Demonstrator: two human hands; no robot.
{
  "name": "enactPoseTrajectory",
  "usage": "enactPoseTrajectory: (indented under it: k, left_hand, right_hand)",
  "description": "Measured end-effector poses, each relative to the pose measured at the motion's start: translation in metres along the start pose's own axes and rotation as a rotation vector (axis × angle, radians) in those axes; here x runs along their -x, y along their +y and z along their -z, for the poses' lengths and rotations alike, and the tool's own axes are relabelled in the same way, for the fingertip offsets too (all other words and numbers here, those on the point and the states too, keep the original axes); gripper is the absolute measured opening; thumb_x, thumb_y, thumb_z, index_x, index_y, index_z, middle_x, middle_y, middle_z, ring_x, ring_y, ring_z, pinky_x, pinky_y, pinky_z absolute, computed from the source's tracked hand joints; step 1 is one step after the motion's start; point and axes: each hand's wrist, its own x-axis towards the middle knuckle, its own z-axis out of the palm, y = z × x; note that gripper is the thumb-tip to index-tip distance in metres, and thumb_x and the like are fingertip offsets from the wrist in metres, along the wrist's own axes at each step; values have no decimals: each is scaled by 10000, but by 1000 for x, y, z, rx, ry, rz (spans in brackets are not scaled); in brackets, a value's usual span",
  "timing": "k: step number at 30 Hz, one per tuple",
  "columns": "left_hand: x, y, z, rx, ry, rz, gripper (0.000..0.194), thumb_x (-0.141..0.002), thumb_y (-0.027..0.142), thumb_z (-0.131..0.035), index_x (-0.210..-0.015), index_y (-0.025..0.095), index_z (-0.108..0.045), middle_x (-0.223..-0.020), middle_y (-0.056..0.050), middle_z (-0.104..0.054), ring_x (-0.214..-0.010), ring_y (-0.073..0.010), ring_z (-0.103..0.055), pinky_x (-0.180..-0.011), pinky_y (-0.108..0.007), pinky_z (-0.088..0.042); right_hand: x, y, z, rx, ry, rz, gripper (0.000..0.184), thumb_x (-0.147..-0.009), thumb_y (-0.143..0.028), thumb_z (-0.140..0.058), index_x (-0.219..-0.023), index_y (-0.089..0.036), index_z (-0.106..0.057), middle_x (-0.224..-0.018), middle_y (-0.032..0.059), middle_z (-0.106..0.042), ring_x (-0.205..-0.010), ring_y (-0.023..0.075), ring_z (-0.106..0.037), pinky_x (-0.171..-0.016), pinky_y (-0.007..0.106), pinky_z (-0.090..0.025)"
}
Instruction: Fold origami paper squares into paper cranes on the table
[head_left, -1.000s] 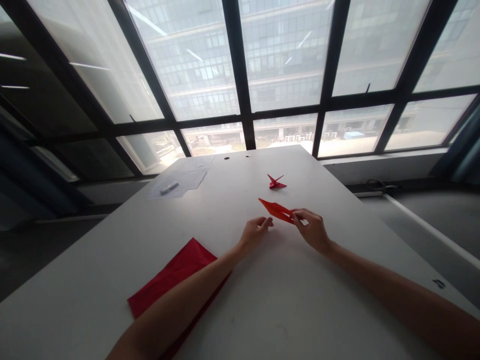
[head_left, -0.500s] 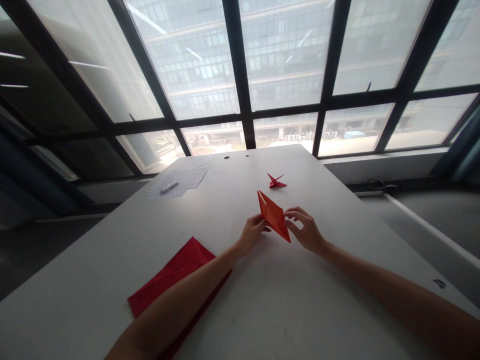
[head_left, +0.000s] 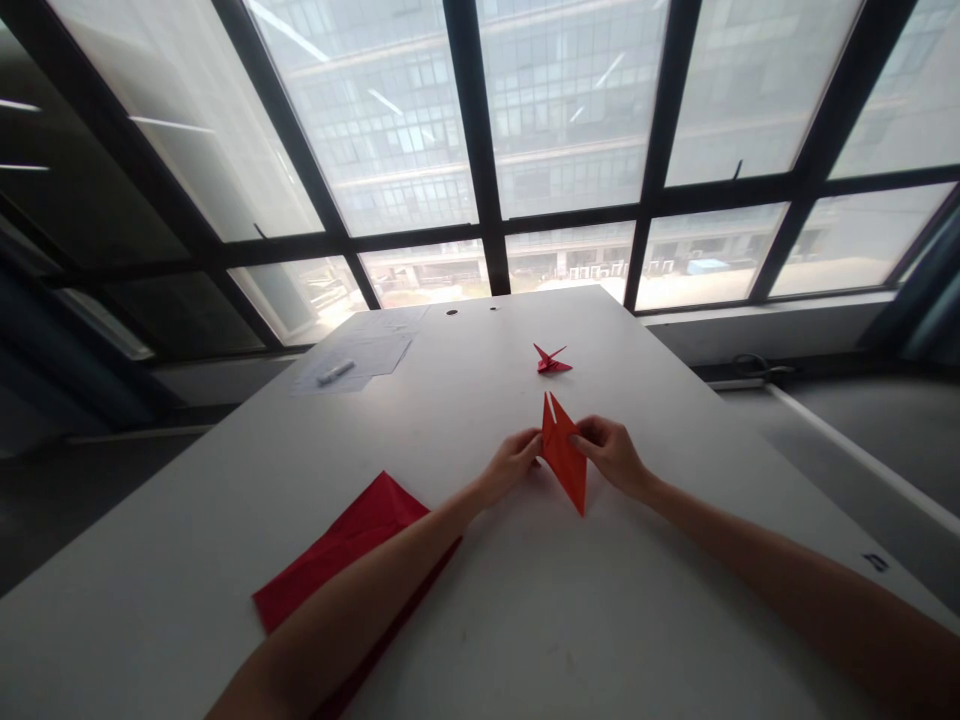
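Note:
An orange folded paper [head_left: 564, 462], a long diamond with a split upper point, is held up just above the white table [head_left: 495, 620]. My left hand [head_left: 516, 460] pinches its left corner, with the fingertips partly behind the paper. On the right corner, my right hand [head_left: 609, 450] is closed with the thumb on the front face and the fingers behind. Beyond the hands rests a small red origami crane [head_left: 553, 362]. Red paper [head_left: 352, 545] lies flat on the left, partly hidden under my left forearm.
At the far left of the table are white printed sheets [head_left: 386, 355] with a pale tube-shaped thing [head_left: 335, 373] on them. A small dark mark [head_left: 875, 562] shows near the right edge. Windows with black frames [head_left: 491, 240] stand behind the table.
The orange paper has turned more upright, its split point now facing away from me. My right hand has closed on its right corner, where its fingers were loose before.

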Motion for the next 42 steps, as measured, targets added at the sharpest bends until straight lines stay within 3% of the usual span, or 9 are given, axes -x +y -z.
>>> enactPoseTrajectory:
  k: [2, 7, 12, 19, 23, 28, 31, 35, 42]
  left_hand:
    - [0, 2, 1, 20, 33, 10, 573, -857, 614, -540, -1143, 136, -674, -985, -112, -699, -816, -202, -629, -682, -275, -467]
    - [3, 2, 0, 60, -55, -14, 482, -776, 457, -728, -1118, 119, -689, -1073, -134, -701, -917, -239, -643, -793, -315, -485]
    - [5, -1, 2, 26, -36, 3, 481, -754, 481, -737, -1045, 99, -725, -945, -121, -724, -830, -237, -650, -720, -309, -491]
    - [4, -1, 0, -12, -52, 36, 444, -766, 500, -711, -952, 99, -751, -849, -94, -726, -720, -198, -639, -637, -273, -475]
    - [2, -5, -1, 73, 34, 46, 421, -734, 475, -750, -929, 102, -755, -872, -97, -738, -725, -203, -654, -675, -293, -501]
    - [-1, -8, 2, 164, 192, 15, 423, -732, 456, -756, -934, 84, -740, -904, -117, -738, -759, -224, -666, -706, -321, -518]
    - [-3, -11, 5, 198, 317, -7, 419, -741, 463, -746, -923, 85, -734, -899, -114, -735, -768, -224, -666, -717, -333, -522]
    - [-5, -17, 7, 241, 450, -17, 417, -741, 463, -745, -934, 94, -725, -912, -107, -729, -801, -221, -668, -742, -341, -528]
    - [-6, -13, 10, 318, 432, -55, 468, -732, 450, -761, -1067, 137, -665, -1048, -119, -711, -886, -214, -684, -844, -377, -542]
  right_hand:
    - [0, 1, 0, -3, 12, -3, 240, -765, -390, -722, -822, -164, -663, -750, 39, -680, -669, 173, -612, -606, 284, -497]
    - [1, -3, 0, 9, -12, -15, 245, -774, -401, -702, -829, -166, -666, -770, 43, -689, -683, 176, -620, -630, 287, -506]
    - [4, -10, 1, 15, -211, -136, 317, -792, -433, -663, -937, -154, -697, -888, 76, -719, -764, 213, -647, -648, 301, -518]
    - [5, -3, 0, 118, -263, -143, 326, -786, -459, -670, -803, -135, -695, -734, 35, -680, -649, 171, -595, -536, 241, -429]
    - [6, -10, -2, 86, -316, -133, 340, -752, -427, -726, -923, -134, -710, -827, 47, -711, -702, 192, -634, -571, 254, -459]
    - [7, -22, -1, -54, -397, -202, 529, -725, -418, -762, -1147, -130, -624, -874, 84, -734, -732, 218, -695, -605, 289, -514]
    - [5, -20, 0, -40, -417, -241, 470, -801, -477, -681, -1085, -105, -633, -804, 104, -744, -641, 182, -686, -522, 237, -456]
    - [2, -13, 1, -9, -351, -268, 468, -859, -542, -581, -970, -94, -657, -750, 118, -748, -560, 146, -655, -450, 201, -359]
    - [5, -15, -3, 15, -259, -223, 425, -839, -528, -598, -878, -114, -687, -659, 78, -725, -499, 140, -614, -444, 220, -389]
